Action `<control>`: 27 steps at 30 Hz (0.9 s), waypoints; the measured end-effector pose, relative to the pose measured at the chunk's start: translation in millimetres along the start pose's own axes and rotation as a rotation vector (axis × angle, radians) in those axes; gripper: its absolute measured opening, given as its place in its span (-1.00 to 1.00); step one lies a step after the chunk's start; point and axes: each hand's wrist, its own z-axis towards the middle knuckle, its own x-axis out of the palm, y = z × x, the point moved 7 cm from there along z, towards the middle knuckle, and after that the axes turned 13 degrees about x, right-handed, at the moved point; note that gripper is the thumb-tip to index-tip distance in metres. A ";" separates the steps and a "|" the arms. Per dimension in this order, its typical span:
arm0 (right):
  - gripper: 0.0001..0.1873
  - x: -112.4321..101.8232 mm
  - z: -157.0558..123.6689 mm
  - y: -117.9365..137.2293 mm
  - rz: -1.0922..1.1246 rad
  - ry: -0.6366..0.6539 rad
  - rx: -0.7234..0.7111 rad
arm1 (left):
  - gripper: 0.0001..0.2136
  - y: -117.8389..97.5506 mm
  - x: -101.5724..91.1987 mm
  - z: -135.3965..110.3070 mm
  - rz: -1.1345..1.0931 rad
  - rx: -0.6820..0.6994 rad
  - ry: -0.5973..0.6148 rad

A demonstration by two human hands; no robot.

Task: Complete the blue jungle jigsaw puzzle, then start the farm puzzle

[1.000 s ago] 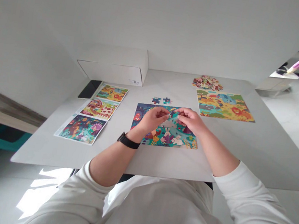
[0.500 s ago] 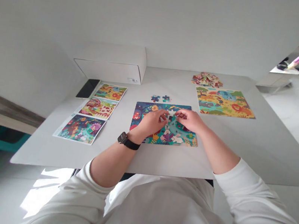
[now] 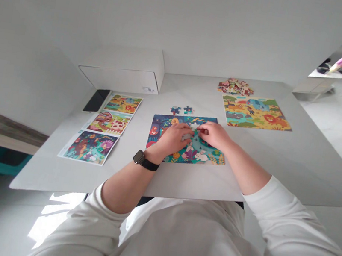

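— Where's the puzzle (image 3: 187, 148)?
— Mid-surface (image 3: 282, 163), toward its near edge. The left hand (image 3: 172, 139) and right hand (image 3: 215, 136) rest on it, fingertips meeting. Each grip's state: cannot tell.
— Any writing?
— The box (image 3: 120, 79) label in the far-left corner is too small to read.

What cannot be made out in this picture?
Head view only:
- Centre of the rabbit jigsaw puzzle: covered by the left hand and right hand.
- Any piece beneath them: hidden.
- Label on the white box: too small to read.
- Far pile of pieces: too small.
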 end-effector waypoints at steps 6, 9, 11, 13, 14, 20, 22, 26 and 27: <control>-0.77 3.5 0.3 -0.8 -0.074 0.014 -0.022 | -0.75 1.4 7.2 -0.1 0.026 0.017 0.062; -0.78 3.6 -0.2 0.3 -0.085 0.023 -0.020 | -0.74 2.7 9.8 -0.6 0.050 0.005 0.087; -0.80 0.8 -0.5 0.0 -0.078 0.013 -0.010 | -0.73 3.1 10.7 -0.9 0.055 0.001 0.096; -0.82 -5.3 -0.8 -2.2 -0.054 -0.020 0.008 | -0.73 2.8 10.4 -0.9 0.050 0.002 0.099; -0.82 -9.4 -0.8 -4.0 -0.037 -0.044 0.019 | -0.73 2.4 9.6 -0.8 0.045 0.003 0.094; -0.75 -26.1 -0.7 -15.2 0.016 -0.125 0.067 | -0.73 -4.8 3.4 0.4 0.004 0.050 0.050; -0.74 -26.1 -0.7 -16.3 0.014 -0.126 0.077 | -0.71 -9.2 5.3 0.4 -0.010 0.078 0.071; -0.73 -22.6 -0.8 -15.5 -0.003 -0.118 0.084 | -0.63 -15.5 8.9 0.4 -0.005 0.097 0.106; -0.74 -21.8 -0.6 -15.3 -0.006 -0.118 0.084 | -0.62 -16.5 9.8 0.5 -0.004 0.097 0.115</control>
